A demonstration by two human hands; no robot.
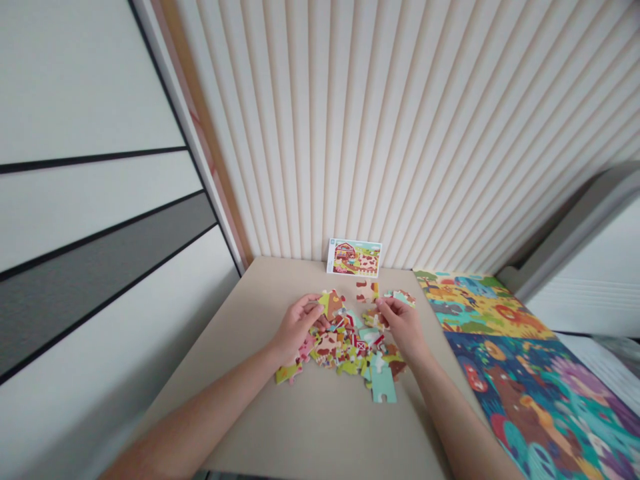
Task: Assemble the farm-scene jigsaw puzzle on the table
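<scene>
A heap of colourful jigsaw pieces (pixel 350 343) lies on the beige table (pixel 320 420). My left hand (pixel 297 325) rests at the heap's left side, its fingers closed on a yellow-green and brown piece (pixel 331 303). At the heap's right side, my right hand (pixel 403 323) has its fingers curled down onto pieces near a teal and red one (pixel 400 297). I cannot make out what it grips. A single piece (pixel 367 290) sits apart behind the heap. A large teal piece (pixel 383 385) lies at the front.
A small reference card with a farm picture (pixel 354 257) leans against the ribbed wall at the table's back. Two finished colourful puzzles (pixel 500 347) lie side by side along the table's right edge. A panelled wall stands at the left.
</scene>
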